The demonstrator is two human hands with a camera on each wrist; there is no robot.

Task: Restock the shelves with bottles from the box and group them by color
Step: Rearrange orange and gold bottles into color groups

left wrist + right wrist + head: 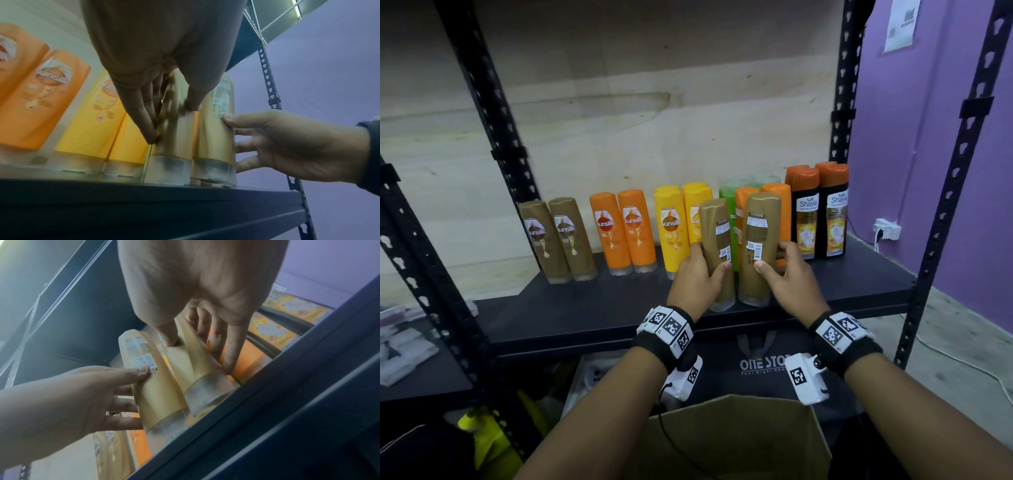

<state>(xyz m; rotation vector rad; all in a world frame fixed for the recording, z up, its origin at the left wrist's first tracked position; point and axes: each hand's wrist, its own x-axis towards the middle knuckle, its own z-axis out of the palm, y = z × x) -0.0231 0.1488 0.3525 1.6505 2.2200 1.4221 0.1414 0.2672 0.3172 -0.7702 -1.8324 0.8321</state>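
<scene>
Head view: black metal shelf (592,315) against pale plywood, purple wall (914,120) at right. Left hand (697,274) and right hand (789,275) each gripped one gold-brown plastic bottle (717,253) (758,246), caps down near the shelf's front edge. Cardboard box (736,435) below, cut off.
Left wrist view: gold bottles blurred.
Right wrist view: black-labelled bottles (273,331) partly hidden.
</scene>
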